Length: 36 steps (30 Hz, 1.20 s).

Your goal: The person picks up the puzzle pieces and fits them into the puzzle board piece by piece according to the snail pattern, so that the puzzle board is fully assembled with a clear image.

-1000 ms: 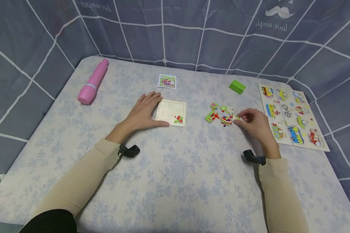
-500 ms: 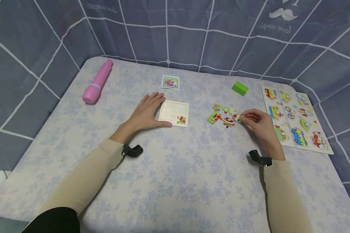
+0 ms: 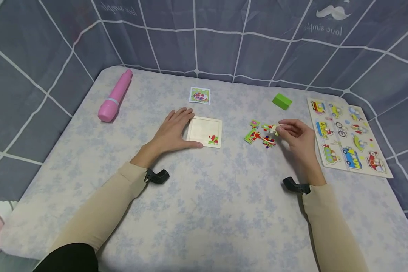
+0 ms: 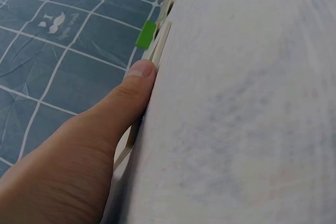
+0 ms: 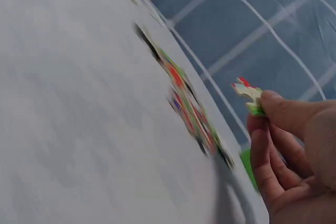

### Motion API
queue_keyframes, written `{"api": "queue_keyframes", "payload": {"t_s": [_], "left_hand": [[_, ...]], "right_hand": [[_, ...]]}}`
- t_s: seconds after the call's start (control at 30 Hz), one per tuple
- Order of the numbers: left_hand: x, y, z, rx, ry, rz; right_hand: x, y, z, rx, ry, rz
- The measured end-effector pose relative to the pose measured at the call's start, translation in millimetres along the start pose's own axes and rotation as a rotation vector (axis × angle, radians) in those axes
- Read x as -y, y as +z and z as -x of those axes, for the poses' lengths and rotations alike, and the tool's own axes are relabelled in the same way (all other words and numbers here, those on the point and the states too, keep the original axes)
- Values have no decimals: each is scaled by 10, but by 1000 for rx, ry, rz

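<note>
Head: right hand (image 3: 300,140) now has a puzzle piece (image 3: 274,130) raised by the pile (image 3: 255,135), left hand (image 3: 170,135) still spread along the tray (image 3: 198,130); left wrist: thumb (image 4: 135,83) against tray edge; right wrist: fingers (image 5: 286,111) pinch piece midair, so probably free.

- Pale square wooden tray (image 3: 200,129): clock centre.
- White-edged square card (image 3: 199,95): 12 o'clock.
- Long pink cylinder (image 3: 115,95): 10 o'clock.
- Green rectangular block (image 3: 282,101): 2 o'clock.
- Multicoloured jigsaw pieces (image 3: 256,135): 3 o'clock; pale rectangular board (image 3: 348,137) beyond them.
</note>
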<state>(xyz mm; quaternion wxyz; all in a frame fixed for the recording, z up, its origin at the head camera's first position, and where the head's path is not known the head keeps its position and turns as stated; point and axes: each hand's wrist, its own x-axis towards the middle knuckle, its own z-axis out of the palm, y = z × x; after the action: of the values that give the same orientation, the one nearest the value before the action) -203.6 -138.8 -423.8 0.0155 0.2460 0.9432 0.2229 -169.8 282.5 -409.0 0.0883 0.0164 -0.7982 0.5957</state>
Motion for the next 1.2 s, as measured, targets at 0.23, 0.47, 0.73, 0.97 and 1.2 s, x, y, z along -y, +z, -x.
{"api": "queue_keyframes", "payload": {"t_s": [0.23, 0.47, 0.73, 0.97, 1.2], "left_hand": [[-13, 0, 24, -5, -11, 0], [-5, -23, 42, -14, -14, 0], [-18, -30, -27, -18, 20, -11], [-22, -40, -24, -15, 12, -7], [-20, -34, 15, -4, 14, -1]], "right_hand": [[321, 620, -129, 117, -137, 101], [510, 1340, -194, 236, -136, 113], [387, 1633, -131, 213, -145, 181], [299, 1631, -100, 215, -209, 236], [299, 1648, -26, 229, -252, 323]]}}
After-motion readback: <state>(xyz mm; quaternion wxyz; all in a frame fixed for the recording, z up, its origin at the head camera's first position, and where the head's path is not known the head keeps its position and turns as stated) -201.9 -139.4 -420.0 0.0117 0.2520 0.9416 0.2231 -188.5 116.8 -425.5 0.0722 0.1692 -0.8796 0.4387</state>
